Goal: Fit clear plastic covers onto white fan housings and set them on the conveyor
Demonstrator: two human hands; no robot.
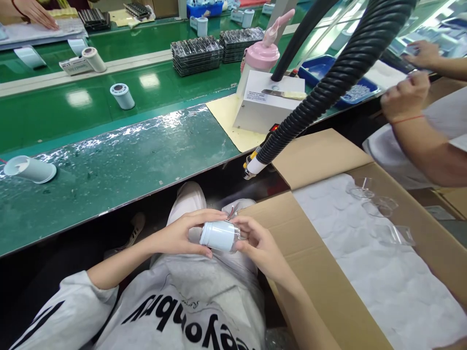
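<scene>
Above my lap, a light blue plastic cylinder lies sideways between my two hands. My left hand is closed around its left end, fingers over the top and thumb below. At the other end, my right hand pinches a clear plastic cup-like piece that fits against the cylinder; how far one sits in the other I cannot tell. Thin wires, one of them red, show just above the cylinder. On the bench, a similar light blue cylinder lies at the left, and another stands farther back.
An open cardboard box at my right holds white lining and several clear cups. A black corrugated hose hangs in front of a white device. A pink-lidded bottle stands behind. Co-workers' hands are at the right and upper left.
</scene>
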